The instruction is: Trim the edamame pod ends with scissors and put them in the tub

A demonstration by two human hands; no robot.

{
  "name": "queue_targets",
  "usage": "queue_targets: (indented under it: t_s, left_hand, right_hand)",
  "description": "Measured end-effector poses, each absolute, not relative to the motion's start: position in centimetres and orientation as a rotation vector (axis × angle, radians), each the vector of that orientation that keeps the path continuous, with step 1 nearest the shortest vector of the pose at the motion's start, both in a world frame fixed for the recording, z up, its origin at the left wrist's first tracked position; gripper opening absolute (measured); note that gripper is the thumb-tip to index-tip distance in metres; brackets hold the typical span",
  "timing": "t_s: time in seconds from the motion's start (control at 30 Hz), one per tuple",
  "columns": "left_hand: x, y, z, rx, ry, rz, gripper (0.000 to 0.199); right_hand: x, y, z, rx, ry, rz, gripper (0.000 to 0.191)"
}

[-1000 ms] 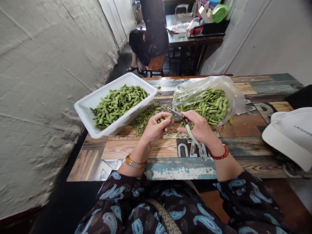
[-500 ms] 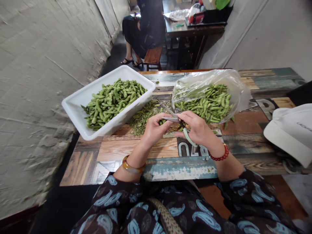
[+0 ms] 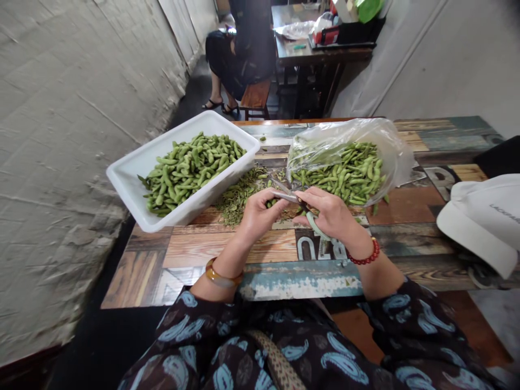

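Note:
My left hand (image 3: 260,212) is closed around a few edamame pods (image 3: 271,202), mostly covered by its fingers. In my right hand (image 3: 327,211) is a pair of scissors (image 3: 312,222) with pale green handles, its blades pointing left at the fingertips of my left hand. Whatever lies between the blades is too small to make out. Beneath and beyond both hands spreads a heap of trimmed bits (image 3: 239,197). A white plastic tub (image 3: 140,162) full of edamame pods stands on the left. On the right, a clear plastic bag (image 3: 396,157) lies open with more pods inside.
The wood-patterned table (image 3: 227,246) carries all this. A white cap (image 3: 479,222) lies at its right end. Past the far edge a person (image 3: 249,49) sits on a wooden stool (image 3: 255,95) near another table (image 3: 325,54). A rough wall (image 3: 60,135) runs along the left.
The scissor blades have drawn closer together near the left fingertips. Both hands stay almost in place, and the whole view has shifted slightly.

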State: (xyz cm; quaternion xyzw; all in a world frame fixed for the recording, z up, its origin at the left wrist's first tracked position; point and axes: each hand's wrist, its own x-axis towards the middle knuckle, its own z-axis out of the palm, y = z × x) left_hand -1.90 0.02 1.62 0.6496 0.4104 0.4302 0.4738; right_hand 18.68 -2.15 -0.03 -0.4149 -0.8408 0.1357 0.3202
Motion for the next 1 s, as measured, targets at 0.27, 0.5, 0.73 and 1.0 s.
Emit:
queue_targets:
  t_s: [0.27, 0.5, 0.73, 1.0]
  left_hand:
    - [-2.0, 0.3, 1.5, 1.174, 0.995, 1.108, 0.022]
    - [-2.2, 0.6, 2.1, 0.757, 0.777, 1.071, 0.037]
    - [-2.0, 0.3, 2.0, 0.763, 0.752, 1.073, 0.038]
    - [-1.5, 0.0, 1.6, 0.860, 0.814, 1.026, 0.035]
  right_hand:
    - [18.9, -1.6, -0.9, -1.232, -1.985, 0.317, 0.051]
    - [18.4, -1.7, -1.1, -1.159, -2.010, 0.253, 0.061]
    - [17.9, -1.9, -1.3, -1.118, -2.078, 0.265, 0.064]
    - [17.8, -2.0, -0.8, -1.102, -2.057, 0.275, 0.062]
